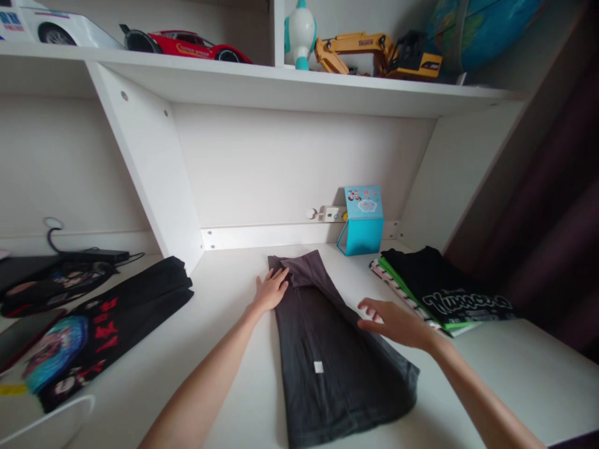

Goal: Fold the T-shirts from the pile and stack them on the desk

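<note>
A dark grey garment lies folded lengthwise on the white desk, with a small white tag showing near its middle. My left hand rests flat with fingers apart on the garment's upper left edge, close to the folded top. My right hand hovers open over the garment's right edge, fingers spread and pointing left, holding nothing.
A stack of folded clothes, black printed shirt on top, lies at the right. A blue box stands at the back wall. Black printed garments lie at the left. Toy cars, a yellow excavator and a globe fill the shelf above.
</note>
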### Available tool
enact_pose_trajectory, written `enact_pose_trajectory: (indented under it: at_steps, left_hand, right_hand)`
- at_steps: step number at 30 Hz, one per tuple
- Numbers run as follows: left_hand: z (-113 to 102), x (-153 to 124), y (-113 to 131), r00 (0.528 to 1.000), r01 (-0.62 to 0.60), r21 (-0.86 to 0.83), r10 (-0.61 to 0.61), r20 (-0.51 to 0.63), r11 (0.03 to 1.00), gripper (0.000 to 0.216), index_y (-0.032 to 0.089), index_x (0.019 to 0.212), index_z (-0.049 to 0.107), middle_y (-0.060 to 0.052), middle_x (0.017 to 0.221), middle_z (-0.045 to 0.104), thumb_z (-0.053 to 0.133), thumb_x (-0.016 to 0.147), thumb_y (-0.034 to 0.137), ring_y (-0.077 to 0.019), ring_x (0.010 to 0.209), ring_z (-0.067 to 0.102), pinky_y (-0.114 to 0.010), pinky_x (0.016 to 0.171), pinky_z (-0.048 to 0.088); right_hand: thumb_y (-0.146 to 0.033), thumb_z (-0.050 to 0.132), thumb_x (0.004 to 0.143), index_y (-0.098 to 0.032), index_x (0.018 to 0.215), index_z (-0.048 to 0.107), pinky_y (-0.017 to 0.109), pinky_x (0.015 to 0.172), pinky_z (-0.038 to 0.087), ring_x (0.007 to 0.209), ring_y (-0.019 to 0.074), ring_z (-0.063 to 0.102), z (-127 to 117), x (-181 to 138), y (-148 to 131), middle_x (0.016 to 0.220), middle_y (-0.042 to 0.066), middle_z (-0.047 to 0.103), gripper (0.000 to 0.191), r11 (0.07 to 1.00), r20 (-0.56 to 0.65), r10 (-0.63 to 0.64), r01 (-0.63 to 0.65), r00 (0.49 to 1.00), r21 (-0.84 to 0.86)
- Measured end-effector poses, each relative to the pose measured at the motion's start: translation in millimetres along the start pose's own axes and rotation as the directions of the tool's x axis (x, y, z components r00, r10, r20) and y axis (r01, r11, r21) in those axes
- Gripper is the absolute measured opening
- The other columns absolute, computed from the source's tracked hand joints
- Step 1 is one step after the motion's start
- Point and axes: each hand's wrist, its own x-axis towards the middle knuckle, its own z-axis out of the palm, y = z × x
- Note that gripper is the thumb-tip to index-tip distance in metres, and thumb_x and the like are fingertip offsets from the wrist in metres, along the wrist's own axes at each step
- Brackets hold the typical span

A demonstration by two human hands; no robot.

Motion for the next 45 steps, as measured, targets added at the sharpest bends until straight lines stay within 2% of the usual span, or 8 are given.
enact_pose_trajectory:
  at_steps: [3,7,13,18,23,32,38,45]
  left_hand:
    - [0,0,1,1.000,0.003,0.013,-0.003,0.000,1.000,0.047,0.035,0.137,0.031,0.000,0.146,0.029,0.029,0.091,0.039,-0.0264,0.136,0.016,-0.061,0.104,0.009]
    - [2,-1,0,1.000,-0.008,0.017,0.008,-0.017,1.000,0.047,0.034,0.138,0.031,0.000,0.145,0.031,0.029,0.091,0.037,-0.0266,0.136,0.018,-0.061,0.103,0.010]
    - [3,-3,-2,0.999,-0.024,0.019,0.024,-0.037,1.000,0.045,0.039,0.137,0.030,0.000,0.144,0.033,0.028,0.092,0.037,-0.0283,0.135,0.020,-0.065,0.100,0.012]
    - [1,-3,0,1.000,-0.024,0.035,0.024,-0.016,0.999,0.043,0.041,0.134,0.035,0.000,0.145,0.033,0.028,0.092,0.041,-0.0290,0.135,0.018,-0.064,0.100,0.013]
    - [2,-4,2,0.999,-0.016,0.077,0.020,-0.050,0.997,0.041,0.036,0.129,0.044,-0.001,0.144,0.034,0.031,0.091,0.040,-0.0274,0.134,0.022,-0.061,0.101,0.018]
    - [-13,15,22,0.988,0.080,0.103,-0.066,-0.139,0.991,0.049,0.012,0.134,0.037,-0.014,0.142,0.035,0.019,0.093,0.032,-0.0230,0.132,0.029,-0.043,0.106,0.023]
    - [-14,32,35,0.993,-0.054,0.104,0.043,0.106,0.993,0.065,0.022,0.140,0.027,-0.008,0.149,0.018,0.032,0.086,0.056,-0.0279,0.137,0.013,-0.052,0.106,0.015]
    - [-29,23,35,0.948,0.107,0.199,-0.160,0.275,0.974,0.095,0.015,0.144,0.010,-0.019,0.148,-0.003,0.031,0.073,0.075,-0.0368,0.135,-0.004,-0.067,0.098,0.008]
  right_hand:
    - [-0.036,0.056,0.075,-0.021,0.090,0.060,0.025,0.061,0.040,0.069,0.0176,0.059,13,-35,12,0.075,0.002,0.064,0.022,0.995,0.032,0.096,-0.096,0.995,-0.009]
    - [-0.019,0.052,0.073,-0.022,0.079,0.058,0.026,0.059,0.037,0.064,0.0164,0.056,23,-64,-21,0.068,0.000,0.062,0.010,0.991,-0.084,0.079,-0.087,0.993,-0.102]
    - [-0.034,0.055,0.081,-0.026,0.091,0.065,0.023,0.067,0.047,0.078,0.0153,0.062,-1,-82,-73,0.084,0.000,0.066,0.016,0.943,0.191,-0.270,0.219,0.944,0.251]
    - [-0.042,0.036,0.091,-0.022,0.129,0.047,0.042,0.104,0.031,0.125,0.0224,0.041,33,-35,-37,0.132,0.010,0.049,0.045,0.974,-0.144,-0.224,0.228,0.964,0.013]
    - [-0.050,0.029,0.092,-0.023,0.142,0.021,0.048,0.108,0.021,0.136,0.0228,0.014,70,-32,-10,0.148,0.006,0.021,0.058,0.970,0.019,-0.186,0.187,0.982,-0.155]
    - [-0.050,0.037,0.089,-0.033,0.141,0.021,0.049,0.108,0.020,0.135,0.0267,0.008,54,-99,-16,0.147,-0.001,0.015,0.057,0.977,0.187,-0.194,0.207,0.963,-0.057]
    - [-0.045,0.037,0.090,-0.028,0.141,0.013,0.050,0.103,0.030,0.132,0.0291,0.020,73,-104,-7,0.145,0.005,0.019,0.059,0.920,0.084,-0.331,0.341,0.940,-0.191]
    - [-0.055,0.047,0.083,-0.024,0.143,0.005,0.039,0.093,0.045,0.124,0.0292,0.039,78,-118,3,0.139,0.009,0.032,0.079,0.773,-0.062,-0.546,0.474,0.835,-0.422]
